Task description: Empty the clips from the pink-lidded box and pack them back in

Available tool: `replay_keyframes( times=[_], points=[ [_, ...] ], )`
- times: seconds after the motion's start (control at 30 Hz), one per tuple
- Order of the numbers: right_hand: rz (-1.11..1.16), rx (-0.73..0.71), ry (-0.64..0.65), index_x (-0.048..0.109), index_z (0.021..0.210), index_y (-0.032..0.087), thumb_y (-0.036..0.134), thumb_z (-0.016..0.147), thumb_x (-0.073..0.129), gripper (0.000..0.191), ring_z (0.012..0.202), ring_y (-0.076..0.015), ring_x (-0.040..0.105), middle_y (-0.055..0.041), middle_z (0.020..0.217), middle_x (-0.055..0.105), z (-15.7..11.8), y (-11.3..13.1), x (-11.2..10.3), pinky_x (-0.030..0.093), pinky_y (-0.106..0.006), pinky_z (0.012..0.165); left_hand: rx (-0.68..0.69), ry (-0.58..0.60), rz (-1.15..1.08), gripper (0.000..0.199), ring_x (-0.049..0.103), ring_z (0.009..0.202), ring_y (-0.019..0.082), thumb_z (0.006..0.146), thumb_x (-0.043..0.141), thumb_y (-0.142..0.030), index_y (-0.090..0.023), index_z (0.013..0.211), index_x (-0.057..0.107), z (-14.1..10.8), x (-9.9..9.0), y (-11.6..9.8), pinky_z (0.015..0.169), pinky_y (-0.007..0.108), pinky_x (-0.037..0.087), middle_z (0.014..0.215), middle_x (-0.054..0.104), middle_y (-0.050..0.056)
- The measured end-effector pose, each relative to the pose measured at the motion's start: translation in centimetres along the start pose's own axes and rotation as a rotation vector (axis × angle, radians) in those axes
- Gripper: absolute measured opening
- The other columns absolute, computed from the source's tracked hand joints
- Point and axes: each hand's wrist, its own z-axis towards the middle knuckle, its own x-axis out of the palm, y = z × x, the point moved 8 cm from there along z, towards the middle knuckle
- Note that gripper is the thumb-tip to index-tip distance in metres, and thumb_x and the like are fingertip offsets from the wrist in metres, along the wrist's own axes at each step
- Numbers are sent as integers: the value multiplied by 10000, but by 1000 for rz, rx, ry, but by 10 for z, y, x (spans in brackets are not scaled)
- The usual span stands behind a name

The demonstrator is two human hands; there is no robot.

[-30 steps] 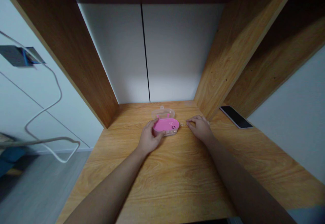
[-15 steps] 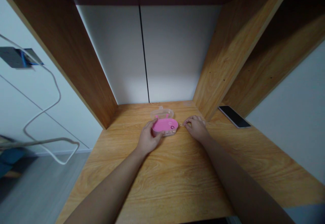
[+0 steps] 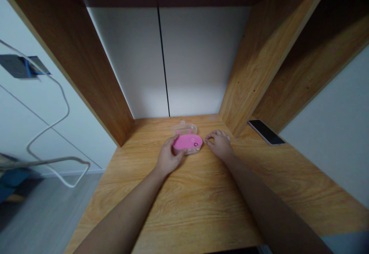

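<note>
A small oval case (image 3: pixel 186 141) with a pink top surface and clear sides lies on the wooden desk. Its see-through lid (image 3: pixel 187 128) is flipped back behind it. On the pink surface, toward the right, sit a small dark ring (image 3: pixel 196 144) and a pale little piece (image 3: pixel 193 140). My left hand (image 3: pixel 168 157) grips the case's left end, thumb along the front and fingers behind. Just off the right end, my right hand (image 3: pixel 219 144) has thumb and forefinger curled together in a pinch; whatever is between the fingertips is too small to make out.
A dark-screened phone (image 3: pixel 265 131) lies at the right, beside the upright wooden panel (image 3: pixel 245 81). Wooden side panels and a white back wall (image 3: pixel 196 62) enclose the desk (image 3: pixel 184 204). A white cable (image 3: pixel 65 100) hangs at the left near an open wall socket (image 3: pixel 21 65).
My right hand has shifted slightly left, closer to the case, and its fingers have curled differently. The thin pale loop seen at its fingertips no longer shows clearly. My left hand stays put.
</note>
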Motion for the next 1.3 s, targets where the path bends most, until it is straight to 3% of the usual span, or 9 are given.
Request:
replay_keyframes(
  times=[0.5, 1.1, 1.3],
  points=[
    [4, -69, 15, 770, 989, 276, 348, 933, 627, 170, 1097, -266, 521, -82, 1098, 655, -4, 9, -4, 341, -388, 890, -12, 1, -9, 615, 626, 1196, 285, 818, 754, -345, -170, 1373, 553, 0, 0, -1, 1058, 473, 492, 1322, 643, 141],
    [0, -19, -4, 772, 894, 261, 366, 902, 651, 160, 1076, -255, 538, -63, 1054, 679, -3, 6, -6, 336, -383, 887, -7, 2, -18, 614, 630, 1197, 284, 825, 743, -359, -179, 1380, 550, 0, 0, 3, 1054, 467, 500, 1317, 643, 141],
    [-1, -27, -8, 769, 969, 261, 336, 934, 610, 180, 1089, -252, 534, -69, 1076, 680, -3, 5, -5, 337, -384, 895, -2, 9, -24, 618, 627, 1201, 284, 830, 739, -366, -177, 1385, 543, 0, 1, 4, 1067, 475, 489, 1331, 637, 142]
  ],
)
